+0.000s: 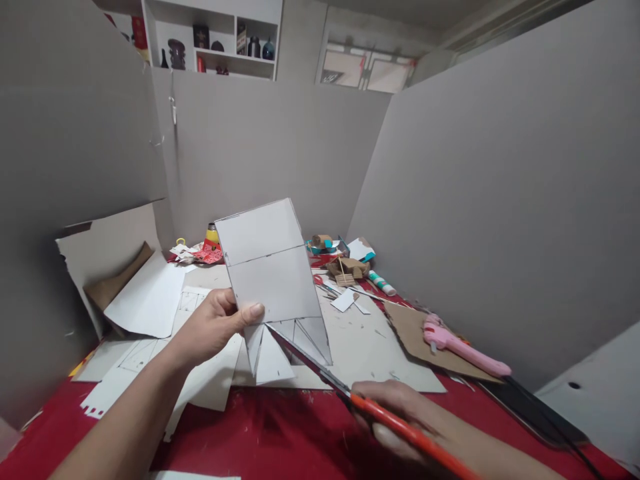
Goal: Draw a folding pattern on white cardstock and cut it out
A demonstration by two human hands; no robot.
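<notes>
My left hand (225,320) pinches the lower left edge of a white card sheet (270,280), thumb on the front face. Pencil lines cross the sheet, with triangles drawn along its bottom strip. A triangular flap (274,363) hangs from that strip, cut apart from its neighbour. In my right hand (395,413) is a pair of scissors (370,407) with orange handles, fingers closed around them. The blades reach up and left into the bottom strip, their tips near the fold line by my left thumb. Part of the right-hand fingers is hidden behind the handles.
A pink glue gun (465,350) lies on brown cardboard (405,330) at the right, beside a dark flat device (540,413). Paper scraps (345,300), a glue stick (383,283) and cardboard pieces lie farther back. Folded white card (145,300) leans at the left on the red table (280,433).
</notes>
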